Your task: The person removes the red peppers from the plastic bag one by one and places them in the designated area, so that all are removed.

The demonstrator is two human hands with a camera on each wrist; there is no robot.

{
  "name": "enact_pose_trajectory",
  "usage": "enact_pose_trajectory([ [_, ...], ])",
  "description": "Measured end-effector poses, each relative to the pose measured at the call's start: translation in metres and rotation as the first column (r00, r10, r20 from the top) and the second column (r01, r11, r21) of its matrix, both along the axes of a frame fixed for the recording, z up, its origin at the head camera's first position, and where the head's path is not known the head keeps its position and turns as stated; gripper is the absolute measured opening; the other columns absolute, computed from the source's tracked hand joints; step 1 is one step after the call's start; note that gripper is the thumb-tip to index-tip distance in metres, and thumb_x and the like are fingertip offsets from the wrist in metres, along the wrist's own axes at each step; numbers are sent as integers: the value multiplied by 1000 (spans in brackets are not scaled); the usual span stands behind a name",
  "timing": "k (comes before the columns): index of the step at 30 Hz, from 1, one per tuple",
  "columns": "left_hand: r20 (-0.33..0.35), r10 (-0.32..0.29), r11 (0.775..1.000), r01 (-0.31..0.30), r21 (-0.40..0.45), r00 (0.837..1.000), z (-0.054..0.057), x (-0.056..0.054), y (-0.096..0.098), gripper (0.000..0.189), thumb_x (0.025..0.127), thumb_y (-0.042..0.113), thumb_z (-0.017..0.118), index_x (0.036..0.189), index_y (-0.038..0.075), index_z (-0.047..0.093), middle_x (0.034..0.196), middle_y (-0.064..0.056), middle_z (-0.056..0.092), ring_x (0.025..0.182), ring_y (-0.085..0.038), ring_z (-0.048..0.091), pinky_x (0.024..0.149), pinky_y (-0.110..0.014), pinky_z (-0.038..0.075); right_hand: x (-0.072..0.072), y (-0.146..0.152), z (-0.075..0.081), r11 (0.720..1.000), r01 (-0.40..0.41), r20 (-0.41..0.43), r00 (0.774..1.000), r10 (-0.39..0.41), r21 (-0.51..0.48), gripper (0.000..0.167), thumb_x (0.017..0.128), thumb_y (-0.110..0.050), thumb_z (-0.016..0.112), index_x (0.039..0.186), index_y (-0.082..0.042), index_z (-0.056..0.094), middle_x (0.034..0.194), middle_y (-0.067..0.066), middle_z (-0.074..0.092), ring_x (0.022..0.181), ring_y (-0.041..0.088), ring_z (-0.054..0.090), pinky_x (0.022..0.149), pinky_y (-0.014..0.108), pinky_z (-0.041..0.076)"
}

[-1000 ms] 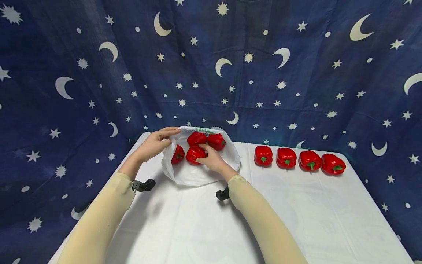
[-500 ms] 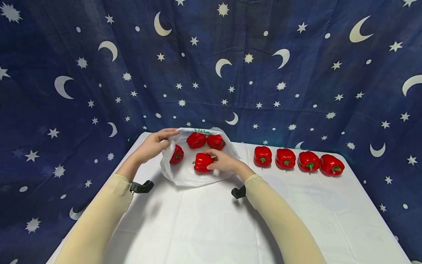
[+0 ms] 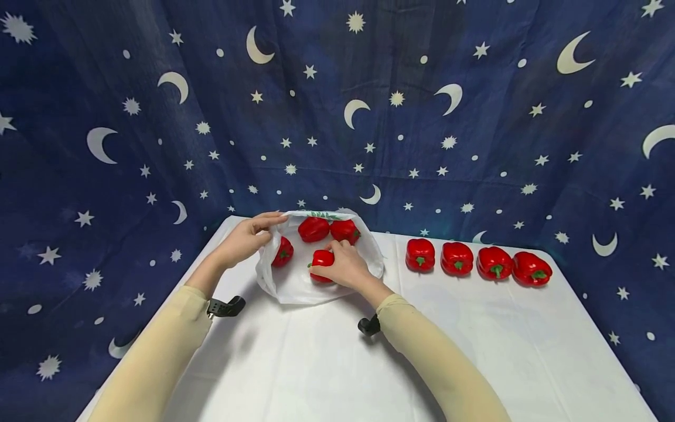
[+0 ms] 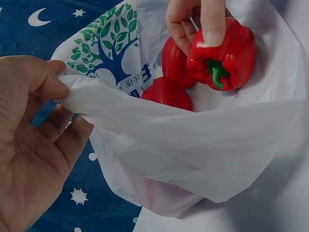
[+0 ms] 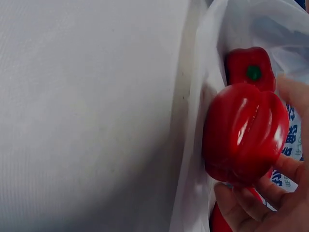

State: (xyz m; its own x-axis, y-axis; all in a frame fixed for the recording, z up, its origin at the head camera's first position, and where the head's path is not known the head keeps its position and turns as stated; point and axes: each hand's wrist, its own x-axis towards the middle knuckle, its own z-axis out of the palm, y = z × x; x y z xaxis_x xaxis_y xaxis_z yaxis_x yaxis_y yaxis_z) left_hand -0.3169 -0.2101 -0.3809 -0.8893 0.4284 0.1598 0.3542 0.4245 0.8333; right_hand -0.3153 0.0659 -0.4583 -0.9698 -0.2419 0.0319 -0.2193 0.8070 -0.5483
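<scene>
1. Left hand [image 3: 245, 239], left of centre in the head view: thumb and fingers pinch the upper-left rim of a white plastic bag [image 3: 300, 293]; the mouth stands wide.
2. Right hand [image 3: 348, 266], lower centre: fingers clamped on a red bell pepper [image 3: 323, 258], located inside the bag mouth. Contact with the bag's floor: cannot tell.
3. Also in the bag: left pepper [image 3: 283, 252] and a rear pair of peppers [image 3: 313, 229].
4. Row of four peppers [image 3: 457, 258] on the white surface [image 3: 474, 340], right of frame.
5. Step, judged: positioning one pepper within the bag; inward or outward not settled.
6. Next move likely calls for a steady rim, a firm grip and clearance from neighbouring peppers.
</scene>
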Motion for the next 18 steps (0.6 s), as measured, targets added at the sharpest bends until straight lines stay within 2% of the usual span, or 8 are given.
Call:
enact_pose_trajectory([
  [3,8,6,1000,-6,-5,1000,-1,2,0,48,102,4,48,148,15,58,160,-4,40,146,-30,38,97,-32,49,1,2,-2,999,-42,-24,999,42,5,63,82,-53,74,132,-18,60,124,7,56,114,25,51,89,41,52],
  [6,19,15,1000,-15,-5,1000,-3,3,-1,48,102,5,48,147,17,59,160,-3,40,146,-29,38,103,-43,47,1,5,-3,992,-129,-31,991,129,-2,57,86,-40,68,138,-19,63,137,9,56,125,31,45,98,46,47],
  [9,25,23,1000,-23,3,999,-5,4,-1,47,102,5,49,147,16,59,160,-3,39,146,-28,37,107,-49,43,2,8,-4,972,-234,-26,972,233,-17,60,86,-28,63,145,-20,60,154,13,45,141,37,34,109,53,39],
  [12,16,19,1000,-19,9,1000,-6,4,-2,48,101,3,50,147,13,58,161,-5,39,147,-30,36,107,-51,42,1,11,-6,955,-286,-5,958,287,-72,67,85,-23,64,151,-18,54,163,17,31,148,40,24,113,57,32],
  [15,9,13,1000,-13,16,1000,-6,2,-2,48,101,2,50,147,12,58,161,-7,39,146,-32,38,106,-51,43,0,13,-8,951,-267,5,963,271,-154,71,84,-23,71,152,-16,51,160,17,34,145,37,32,111,54,37],
  [18,1,3,1000,-3,29,1000,-4,1,-1,47,101,1,49,147,10,58,161,-8,39,146,-32,37,108,-52,41,-2,16,-8,943,-236,-10,971,240,-234,63,83,-20,76,144,-15,58,147,14,45,132,30,46,106,47,43],
])
